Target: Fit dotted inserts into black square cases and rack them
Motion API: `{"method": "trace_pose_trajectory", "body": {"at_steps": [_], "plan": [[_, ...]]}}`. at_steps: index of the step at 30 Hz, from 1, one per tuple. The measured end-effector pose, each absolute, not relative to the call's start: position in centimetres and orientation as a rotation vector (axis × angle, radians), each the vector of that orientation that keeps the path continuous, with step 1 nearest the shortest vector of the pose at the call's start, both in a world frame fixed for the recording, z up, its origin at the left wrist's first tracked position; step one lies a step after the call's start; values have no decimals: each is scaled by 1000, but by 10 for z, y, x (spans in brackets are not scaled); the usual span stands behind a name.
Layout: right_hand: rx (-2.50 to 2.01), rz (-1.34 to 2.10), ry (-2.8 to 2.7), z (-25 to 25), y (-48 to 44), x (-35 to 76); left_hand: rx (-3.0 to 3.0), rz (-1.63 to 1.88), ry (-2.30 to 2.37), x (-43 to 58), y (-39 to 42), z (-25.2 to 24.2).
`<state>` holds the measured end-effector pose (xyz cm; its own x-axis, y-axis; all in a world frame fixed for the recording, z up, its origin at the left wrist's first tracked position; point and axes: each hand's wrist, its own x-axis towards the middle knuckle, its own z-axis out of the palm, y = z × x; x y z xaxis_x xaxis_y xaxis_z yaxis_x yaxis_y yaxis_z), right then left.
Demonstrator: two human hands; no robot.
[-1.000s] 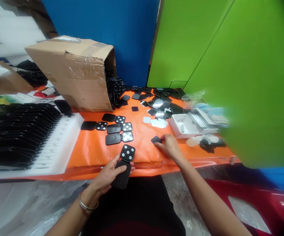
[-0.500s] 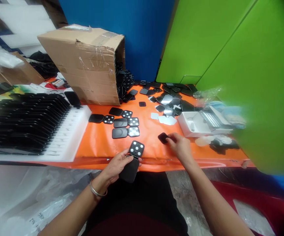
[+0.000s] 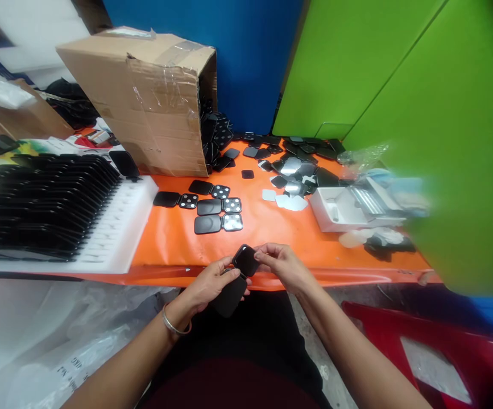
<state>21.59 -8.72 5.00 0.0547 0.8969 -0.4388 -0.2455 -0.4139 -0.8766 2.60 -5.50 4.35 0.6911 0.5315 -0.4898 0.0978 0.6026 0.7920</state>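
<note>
My left hand [image 3: 212, 284] is closed round a black hinged two-part piece [image 3: 230, 296], held near the table's front edge. Its larger flat panel points down toward my lap. In the fingertips of my right hand [image 3: 282, 264] is a small black square plate [image 3: 245, 259], lying over the smaller end of the hinged piece and covering its white dots. Whether the plate is fully seated there I cannot tell. Several similar hinged pieces [image 3: 208, 224] lie on the orange table [image 3: 173, 244], white dots facing up.
At left, a white foam tray [image 3: 137, 210] holds a row of black panels [image 3: 45, 204]. A cardboard box [image 3: 165, 113] spills black pieces at the back. Loose black and silver plates [image 3: 293, 167] lie beside a white box [image 3: 329, 213]. Green panels [image 3: 400, 113] border the right.
My right hand has moved left with the square plate and brought it onto the dotted end of the hinged piece. My left hand keeps its hold.
</note>
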Motion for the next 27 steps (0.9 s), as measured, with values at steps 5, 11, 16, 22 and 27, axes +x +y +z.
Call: {"method": "trace_pose_trajectory", "body": {"at_steps": [5, 11, 16, 22, 27], "plan": [[-1436, 1506, -749, 50, -88, 215, 897, 267, 781, 26, -56, 46], [-1469, 1480, -776, 55, -91, 214, 908, 245, 751, 27, -57, 45], [-1493, 1476, -787, 53, -93, 215, 908, 227, 739, 25, -58, 44], [-1485, 1497, -822, 56, -95, 215, 922, 218, 743, 24, -60, 47], [-1513, 1447, -932, 57, -96, 217, 942, 226, 745, 24, -61, 50]]}}
